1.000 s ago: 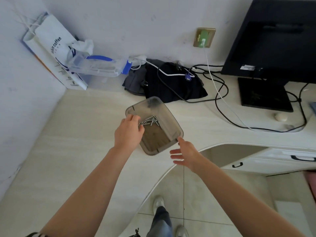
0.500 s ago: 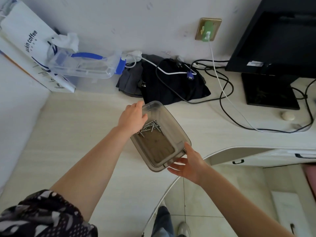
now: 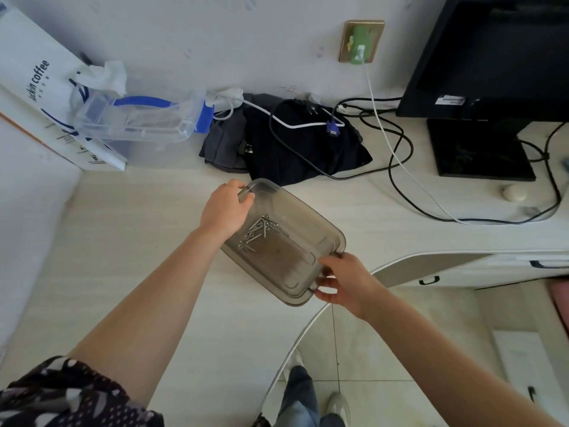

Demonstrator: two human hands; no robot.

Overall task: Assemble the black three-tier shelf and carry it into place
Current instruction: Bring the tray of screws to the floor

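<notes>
Nearest to us, below the smoky plastic tray (image 3: pixel 288 266), we see a dark patterned sleeve (image 3: pixel 61 396) on the left arm, and a trouser leg and pale shoes (image 3: pixel 308 399) on the tiled floor. Our right hand (image 3: pixel 346 282) pinches the tray's near right corner, thumb on the rim and fingers curled under it. A second ago this hand hung spread and apart from the tray, and half a second ago it had only just reached the corner. Our left hand (image 3: pixel 226 211) grips the tray's far left corner with its fingers hooked over the rim. A second ago it reached into the tray at the screws (image 3: pixel 261 231). The screws lie in a loose heap in the tray's far half, just beside the left hand. The tray now sits closer to us, its near end at the curved edge of the pale desk (image 3: pixel 123 257). We cannot tell whether it rests on the desk or is lifted. Beyond the tray lie dark folded clothing (image 3: pixel 295 152) and black and white cables (image 3: pixel 397 155). Far left of the tray are a clear plastic box with a blue handle (image 3: pixel 135 121) and a white coffee bag (image 3: pixel 30 84). Far right of it stand a black monitor (image 3: pixel 492 57) and a brass wall socket (image 3: pixel 361 41).
</notes>
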